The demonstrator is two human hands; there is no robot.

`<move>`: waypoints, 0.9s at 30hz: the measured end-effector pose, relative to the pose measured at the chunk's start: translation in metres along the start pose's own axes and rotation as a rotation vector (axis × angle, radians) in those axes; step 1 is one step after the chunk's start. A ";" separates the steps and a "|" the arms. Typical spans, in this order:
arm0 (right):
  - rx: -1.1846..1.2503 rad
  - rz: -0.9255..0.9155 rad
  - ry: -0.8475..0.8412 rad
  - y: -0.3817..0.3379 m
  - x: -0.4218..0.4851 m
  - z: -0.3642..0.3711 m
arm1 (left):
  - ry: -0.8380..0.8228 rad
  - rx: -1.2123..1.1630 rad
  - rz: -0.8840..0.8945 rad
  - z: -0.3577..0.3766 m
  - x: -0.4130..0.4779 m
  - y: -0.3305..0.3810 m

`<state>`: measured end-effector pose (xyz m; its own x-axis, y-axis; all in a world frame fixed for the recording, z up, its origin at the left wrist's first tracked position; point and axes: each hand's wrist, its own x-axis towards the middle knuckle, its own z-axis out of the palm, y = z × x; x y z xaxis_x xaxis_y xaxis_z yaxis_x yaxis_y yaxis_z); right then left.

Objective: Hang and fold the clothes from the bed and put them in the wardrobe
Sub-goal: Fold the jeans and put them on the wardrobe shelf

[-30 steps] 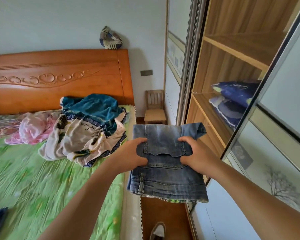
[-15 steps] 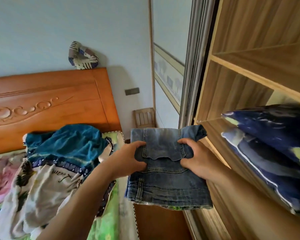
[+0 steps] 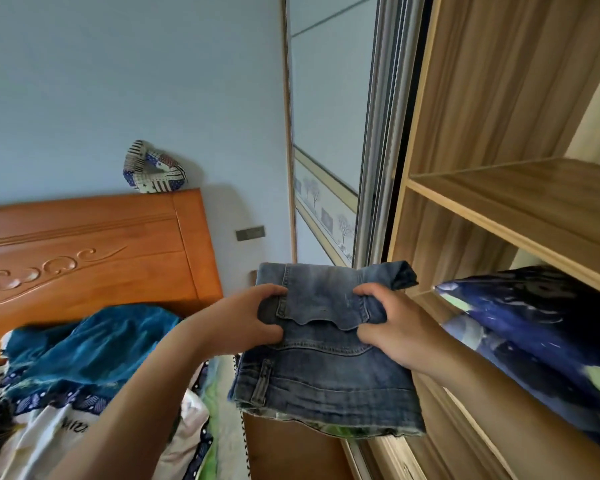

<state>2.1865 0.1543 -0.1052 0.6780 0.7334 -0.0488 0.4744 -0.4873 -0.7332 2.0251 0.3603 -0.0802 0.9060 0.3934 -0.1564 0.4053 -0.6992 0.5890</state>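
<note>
A folded pair of blue jeans (image 3: 326,375) is held up in the air between the bed and the open wardrobe (image 3: 499,98). My left hand (image 3: 238,322) grips its left side and my right hand (image 3: 400,327) grips its right side, thumbs on top. A pile of clothes lies on the bed at lower left: a teal garment (image 3: 94,348) over a white patterned one (image 3: 49,438). The wooden wardrobe shelves (image 3: 520,209) are just right of the jeans.
Dark blue pillows (image 3: 541,341) fill the lower wardrobe shelf at right. A sliding door (image 3: 323,133) and its metal track (image 3: 378,150) stand behind the jeans. The orange wooden headboard (image 3: 84,251) carries a patchwork item (image 3: 153,169) on top.
My view has swung up and right toward the wardrobe. Both hands have kept their grip on the folded jeans, which are now closer to the shelves.
</note>
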 end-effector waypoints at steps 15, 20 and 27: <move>-0.044 0.134 0.410 -0.060 -0.014 -0.173 | -0.052 -0.152 0.399 -0.088 0.088 0.146; -0.032 0.247 0.567 -0.045 -0.016 -0.218 | -0.175 -0.143 0.564 -0.083 0.158 0.204; 0.064 0.434 0.801 -0.004 -0.013 -0.250 | -0.418 -0.164 0.736 -0.047 0.252 0.272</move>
<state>2.3164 0.0284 0.0677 0.9879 -0.0683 0.1392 0.0710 -0.5987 -0.7978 2.3582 0.2972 0.0777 0.9150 -0.4003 0.0499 -0.2961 -0.5824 0.7570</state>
